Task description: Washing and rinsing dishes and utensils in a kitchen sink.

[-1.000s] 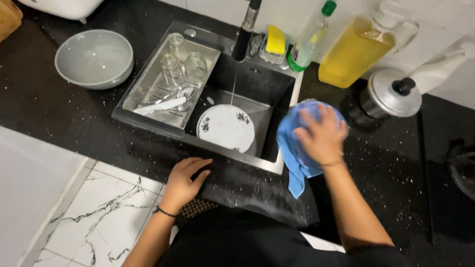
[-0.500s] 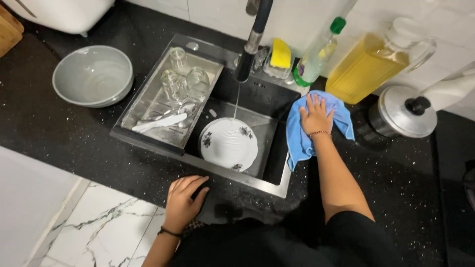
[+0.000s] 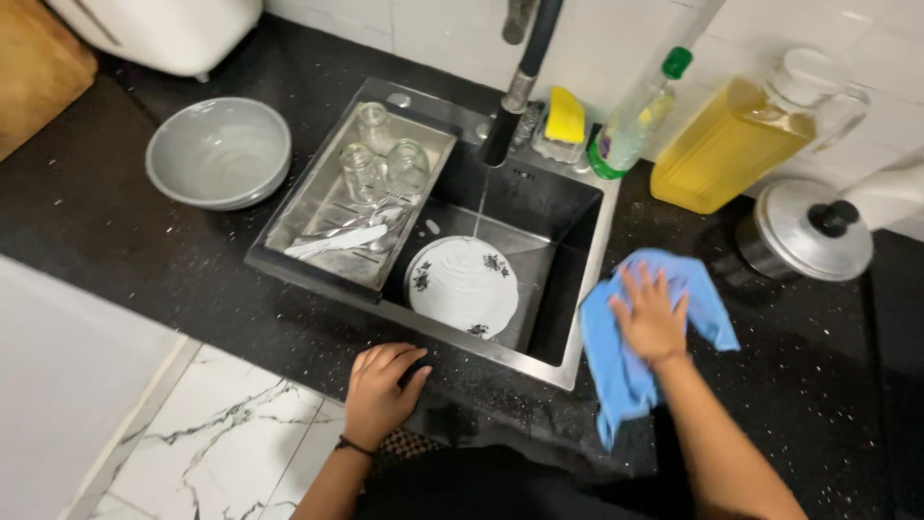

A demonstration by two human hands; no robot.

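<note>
My right hand presses flat on a blue cloth that lies on the black speckled counter, just right of the steel sink. My left hand rests on the counter's front edge below the sink, fingers loosely spread, holding nothing. In the sink lies a white plate with dark flower prints, and a thin stream of water runs onto it from the dark tap.
A steel drainer tray in the sink's left half holds glasses and cutlery. A grey bowl sits left of it. Behind the sink stand a yellow sponge, a green-capped bottle, a jug of yellow liquid and a lidded metal pot.
My right hand slid the blue cloth back toward me along the counter beside the sink, after pushing it toward the wall. My left hand stayed on the counter edge.
</note>
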